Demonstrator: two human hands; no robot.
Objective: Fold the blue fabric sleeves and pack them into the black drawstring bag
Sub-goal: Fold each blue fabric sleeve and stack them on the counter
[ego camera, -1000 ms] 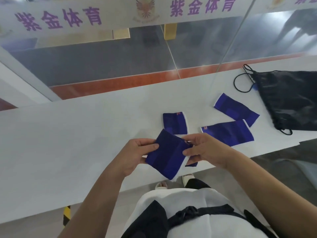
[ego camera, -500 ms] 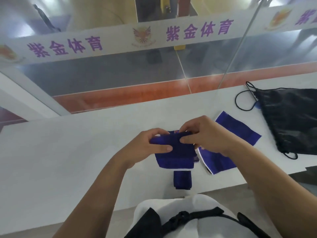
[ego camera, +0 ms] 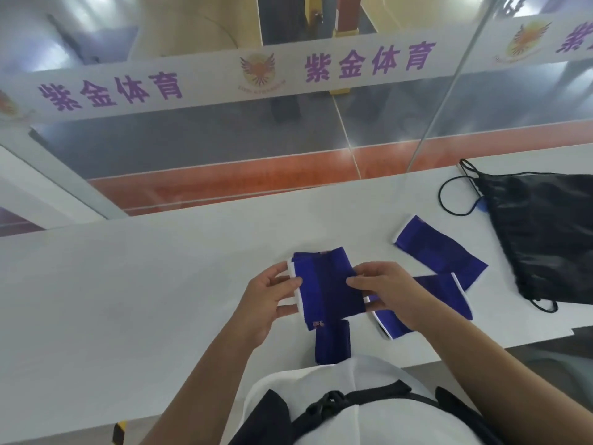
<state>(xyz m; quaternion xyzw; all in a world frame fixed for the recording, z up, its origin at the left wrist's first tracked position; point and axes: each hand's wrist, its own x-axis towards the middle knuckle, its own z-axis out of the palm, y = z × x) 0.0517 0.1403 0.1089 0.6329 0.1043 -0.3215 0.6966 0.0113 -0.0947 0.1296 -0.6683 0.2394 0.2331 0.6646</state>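
Both hands hold a folded blue sleeve (ego camera: 327, 292) with white trim just above the white table. My left hand (ego camera: 268, 295) pinches its left edge, and my right hand (ego camera: 383, 292) grips its right edge. Under it lies another folded blue sleeve (ego camera: 317, 254), peeking out at the top. A small folded blue sleeve (ego camera: 332, 343) lies near the table's front edge. To the right lie two flat blue sleeves (ego camera: 441, 252) (ego camera: 430, 303), the nearer one partly under my right wrist. The black drawstring bag (ego camera: 545, 232) lies flat at the far right.
The white table (ego camera: 144, 300) runs left to right; its front edge is close to my body. A glass partition (ego camera: 224, 149) with a white lettered band stands along the table's far edge. The bag's black cord (ego camera: 449, 200) loops on the table left of the bag.
The held sleeve has gone from a tilted hold near my body to a flat one over the folded sleeve on the table. A small folded sleeve now shows near the front edge.
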